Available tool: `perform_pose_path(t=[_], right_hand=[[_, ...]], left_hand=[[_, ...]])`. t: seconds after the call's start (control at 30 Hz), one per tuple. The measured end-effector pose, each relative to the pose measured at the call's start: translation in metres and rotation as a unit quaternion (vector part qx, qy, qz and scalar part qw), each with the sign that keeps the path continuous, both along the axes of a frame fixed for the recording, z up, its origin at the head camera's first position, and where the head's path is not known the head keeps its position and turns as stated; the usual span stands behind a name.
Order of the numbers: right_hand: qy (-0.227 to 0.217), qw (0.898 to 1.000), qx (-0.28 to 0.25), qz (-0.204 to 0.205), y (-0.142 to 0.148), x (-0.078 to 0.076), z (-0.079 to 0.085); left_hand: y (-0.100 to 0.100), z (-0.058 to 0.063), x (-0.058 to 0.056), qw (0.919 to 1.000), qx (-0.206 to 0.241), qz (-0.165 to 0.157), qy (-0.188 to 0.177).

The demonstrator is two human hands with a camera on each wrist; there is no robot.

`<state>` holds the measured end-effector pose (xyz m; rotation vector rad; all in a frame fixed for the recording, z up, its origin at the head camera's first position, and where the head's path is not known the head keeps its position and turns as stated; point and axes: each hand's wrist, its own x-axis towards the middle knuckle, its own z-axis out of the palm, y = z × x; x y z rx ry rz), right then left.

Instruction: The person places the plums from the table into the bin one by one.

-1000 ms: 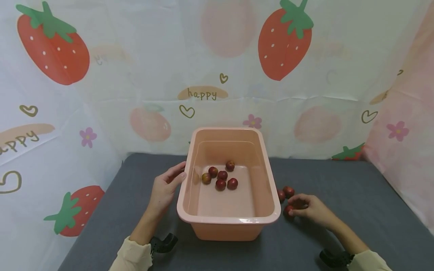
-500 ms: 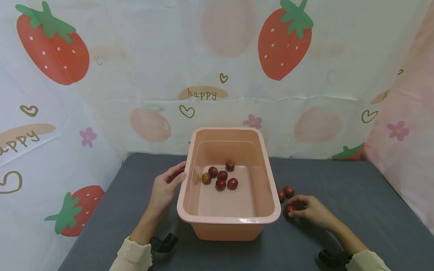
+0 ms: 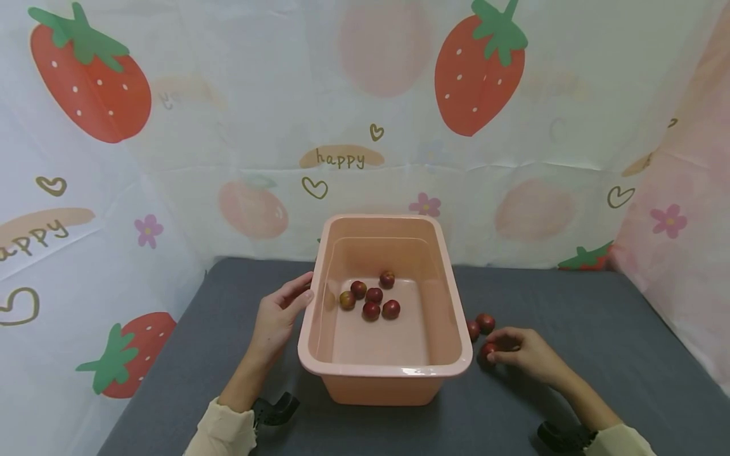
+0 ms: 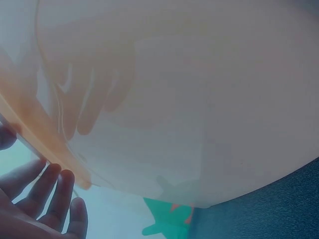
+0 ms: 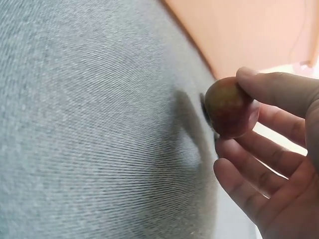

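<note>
A peach-coloured plastic basin [image 3: 379, 386] stands in the middle of the table, with several red plums [image 3: 371, 310] on its floor. My left hand [image 3: 274, 320] is at the basin's left rim; in the left wrist view its fingertips [image 4: 66, 175] touch the rim from outside. To the right of the basin my right hand [image 3: 530, 356] pinches a red-and-yellowish plum [image 5: 230, 107] between thumb and fingers, low over the cloth. Two more plums [image 3: 485, 323] lie just beyond that hand, one partly hidden by the basin's rim.
Dark grey cloth [image 3: 599, 335] covers the table. Behind it hangs a pale curtain [image 3: 399, 114] printed with strawberries, hearts and flowers, which continues along both sides. A black strap mount [image 3: 276, 410] sits at the left wrist, another at the right.
Hardly anything differs. The right hand and the plum in it shift by only a few pixels; the left hand and the basin stay where they were.
</note>
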<state>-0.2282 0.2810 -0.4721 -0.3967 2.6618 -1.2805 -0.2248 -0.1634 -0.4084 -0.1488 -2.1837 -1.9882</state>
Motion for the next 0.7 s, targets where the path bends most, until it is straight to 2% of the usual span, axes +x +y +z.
perform_pose_path(t=[0.37,0.7], right_hand=[[0.013,1.000,-0.020,-0.012,0.001,0.001,0.011],[0.006,0.998,-0.030,-0.049,0.005,0.003,0.027]], left_hand=[[-0.001,0.001,0.000,1.0000,-0.005,0.000,0.001],[-0.001,0.000,0.000,1.0000,-0.008,0.000,0.004]])
